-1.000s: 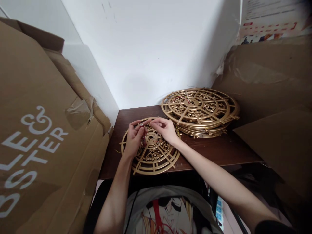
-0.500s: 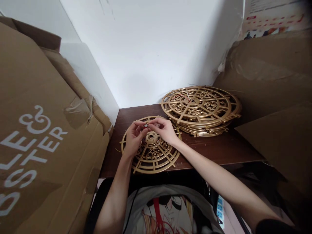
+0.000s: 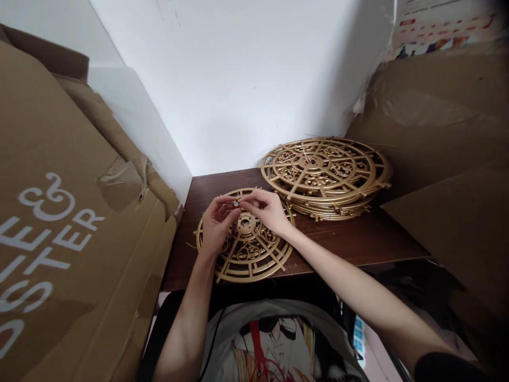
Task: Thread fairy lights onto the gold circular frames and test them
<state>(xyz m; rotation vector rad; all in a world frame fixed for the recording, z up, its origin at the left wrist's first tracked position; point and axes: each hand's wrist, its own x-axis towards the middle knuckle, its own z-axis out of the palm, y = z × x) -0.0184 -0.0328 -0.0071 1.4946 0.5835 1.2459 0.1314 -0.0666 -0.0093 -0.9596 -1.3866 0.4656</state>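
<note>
A round gold openwork frame (image 3: 248, 249) with spokes and scrolls lies flat on the dark wooden table, close to my body. Over its upper half, my left hand (image 3: 218, 220) pinches a tiny red and silvery piece (image 3: 236, 204) between thumb and fingers. My right hand (image 3: 267, 211) meets it from the other side, its fingertips closed at the same piece; whether they grip the piece or a thin wire on it is too small to tell. Thin wires run near the frame's hub, and a yellowish wire shows at its right edge.
A stack of similar gold frames (image 3: 326, 178) with loose wires stands at the back right of the table (image 3: 338, 241). Large cardboard boxes flank me, one on the left (image 3: 79, 254) and one on the right (image 3: 433, 132). A white wall (image 3: 238, 79) rises behind.
The view has shifted slightly. The small piece has turned a little between my fingertips, showing more of its pale face; both hands stay in nearly the same place.
</note>
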